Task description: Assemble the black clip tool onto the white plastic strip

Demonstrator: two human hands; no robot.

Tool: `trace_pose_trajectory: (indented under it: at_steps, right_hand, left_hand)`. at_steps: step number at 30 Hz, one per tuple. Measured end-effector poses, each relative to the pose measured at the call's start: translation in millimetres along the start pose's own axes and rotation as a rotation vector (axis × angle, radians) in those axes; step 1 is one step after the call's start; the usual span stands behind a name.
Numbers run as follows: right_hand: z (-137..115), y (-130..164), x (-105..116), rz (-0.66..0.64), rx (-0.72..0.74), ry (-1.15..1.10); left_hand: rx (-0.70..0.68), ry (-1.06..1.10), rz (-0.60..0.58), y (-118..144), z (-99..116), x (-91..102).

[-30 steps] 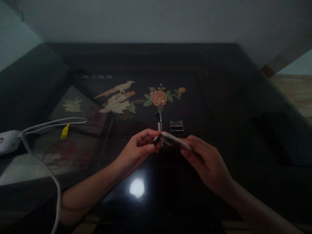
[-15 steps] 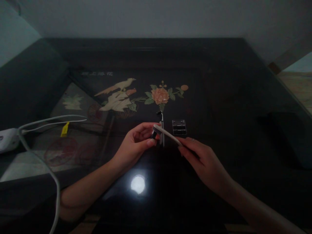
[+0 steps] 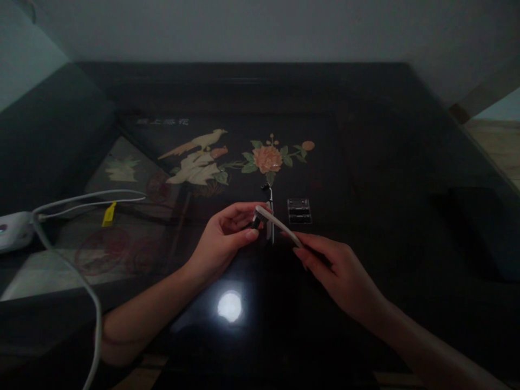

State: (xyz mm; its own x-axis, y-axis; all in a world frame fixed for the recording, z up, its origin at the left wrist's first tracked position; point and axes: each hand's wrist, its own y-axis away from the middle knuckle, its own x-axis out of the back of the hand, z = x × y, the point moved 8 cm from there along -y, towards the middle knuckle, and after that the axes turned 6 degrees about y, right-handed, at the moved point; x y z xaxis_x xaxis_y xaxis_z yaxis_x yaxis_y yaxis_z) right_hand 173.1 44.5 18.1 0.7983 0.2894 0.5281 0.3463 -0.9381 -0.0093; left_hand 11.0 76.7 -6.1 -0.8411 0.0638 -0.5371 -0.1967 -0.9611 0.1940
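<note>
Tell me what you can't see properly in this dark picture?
Head view only:
- Small dark piece in the left hand: fingers cover it, too dim to name.
- White stick held by the right hand: its near end is hidden in the fingers.
- White box with the cable: cut off by the left edge.
- Little clear case on the table: too small to see inside.

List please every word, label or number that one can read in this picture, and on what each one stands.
Nothing reads clearly.
Pale row of characters on the dark lacquered table, above the bird inlay: characters too blurred to read.
Yellow tag on the white cable: no legible print.
Pale stick in both hands: no marking visible.
</note>
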Motion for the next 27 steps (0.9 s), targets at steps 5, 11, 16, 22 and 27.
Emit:
trace_pose_trajectory:
  at_steps: [5,11,16,22,27]
  right_hand:
    - [1.5,0.3,0.5,0.008,-0.036,0.005]
    - [5.2,1.1,2.2,0.016,-0.093,-0.005]
    - [8.1,1.2,4.4,0.042,-0.121,-0.008]
    - [-3.5,3.2,-2.7,-0.016,-0.073,-0.053]
    - [-7.1,6.8,-11.4,-0.088,-0.055,-0.082]
  left_hand:
    - [0.023,0.026,0.008,0.3,-1.2,-0.9]
    - [0.047,0.104,0.018,-0.2,-3.8,-2.7]
    - [0.105,0.187,0.012,0.3,-10.2,-3.0]
    - [0.1,0.177,-0.023,1.8,-9.9,-5.3]
    - [0.117,0.202,-0.023,2.3,-12.2,-3.7]
